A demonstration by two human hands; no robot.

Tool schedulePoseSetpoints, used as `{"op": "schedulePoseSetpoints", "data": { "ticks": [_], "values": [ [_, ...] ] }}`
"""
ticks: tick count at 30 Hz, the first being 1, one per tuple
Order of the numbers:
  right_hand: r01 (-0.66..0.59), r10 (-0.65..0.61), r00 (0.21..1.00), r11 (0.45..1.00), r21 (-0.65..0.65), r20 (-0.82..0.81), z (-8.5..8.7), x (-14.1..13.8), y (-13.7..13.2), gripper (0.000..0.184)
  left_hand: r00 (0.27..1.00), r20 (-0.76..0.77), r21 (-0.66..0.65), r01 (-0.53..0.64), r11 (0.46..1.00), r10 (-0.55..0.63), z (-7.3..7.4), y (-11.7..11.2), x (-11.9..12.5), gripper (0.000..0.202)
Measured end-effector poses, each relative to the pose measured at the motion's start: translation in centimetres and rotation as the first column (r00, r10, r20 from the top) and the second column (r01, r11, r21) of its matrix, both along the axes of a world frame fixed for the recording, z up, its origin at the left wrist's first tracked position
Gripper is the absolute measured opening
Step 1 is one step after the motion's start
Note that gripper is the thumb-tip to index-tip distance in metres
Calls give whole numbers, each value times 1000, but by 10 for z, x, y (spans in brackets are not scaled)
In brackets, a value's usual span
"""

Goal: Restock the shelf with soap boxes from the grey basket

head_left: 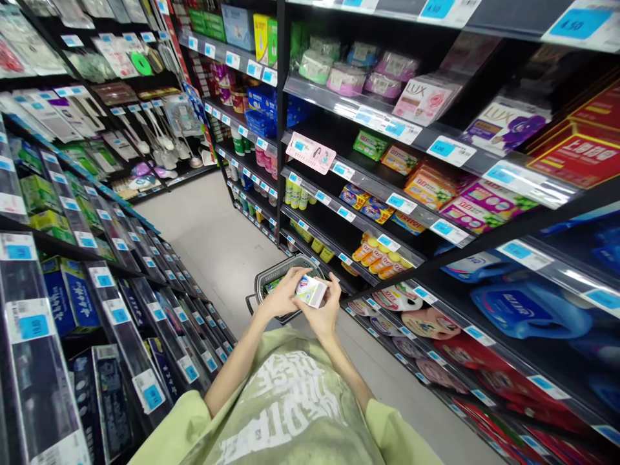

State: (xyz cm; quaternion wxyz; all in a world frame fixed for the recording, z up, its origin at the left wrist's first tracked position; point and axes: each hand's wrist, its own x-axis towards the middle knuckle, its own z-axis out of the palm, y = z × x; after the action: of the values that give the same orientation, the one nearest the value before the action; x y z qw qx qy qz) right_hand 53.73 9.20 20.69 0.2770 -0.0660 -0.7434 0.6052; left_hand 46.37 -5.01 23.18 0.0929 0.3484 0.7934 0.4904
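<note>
Both of my hands are closed around a small white boxed bar of soap (310, 291) with green and blue print, held in front of my body. My left hand (282, 296) grips its left side, and my right hand (328, 306) has the right side, thumb and fingers along the edge. Below and behind the box stands a dark grey shopping basket (259, 279) with green packages (271, 285) inside. My hands and the box hide part of the basket.
On the right rises a shelf (368, 187) with LUX soap boxes (426, 100), orange soap packs (429, 187) and blue detergent bottles (527, 307). To the left runs another shelf (116, 303) with dark blue boxes (72, 300). Grey floor (217, 239) lies between; brushes (159, 132) hang at the far end.
</note>
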Motion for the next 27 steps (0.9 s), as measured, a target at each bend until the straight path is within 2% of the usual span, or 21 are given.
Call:
{"op": "schedulePoseSetpoints", "data": {
  "ticks": [3,5,8,11,16,20,23,27],
  "values": [
    [-12,22,998,987,161,-57,2,2,-4,103,1000,-20,146,-3,989,6,-5,2,2,77],
    [-41,70,991,970,240,-117,5,3,-8,102,997,65,269,-47,962,31,-4,1,3,66],
    [-54,122,973,945,324,-194,11,5,-11,99,957,289,471,-124,873,-20,-2,-1,7,66],
    [-62,153,963,926,372,-221,15,6,-12,91,894,435,575,-184,797,-108,-2,-3,11,74],
    [-46,148,966,907,418,-214,16,5,-11,79,819,550,593,-246,766,-163,-1,-3,15,93],
    [-69,165,965,910,408,-206,15,4,-9,73,800,576,596,-268,757,-171,4,-2,17,98],
    [-106,198,959,912,395,-201,14,3,-8,69,807,579,526,-265,808,-112,4,-3,17,99],
    [-148,228,955,920,364,-189,12,4,-7,66,831,556,408,-244,880,-28,-4,-5,14,111]
  ]
}}
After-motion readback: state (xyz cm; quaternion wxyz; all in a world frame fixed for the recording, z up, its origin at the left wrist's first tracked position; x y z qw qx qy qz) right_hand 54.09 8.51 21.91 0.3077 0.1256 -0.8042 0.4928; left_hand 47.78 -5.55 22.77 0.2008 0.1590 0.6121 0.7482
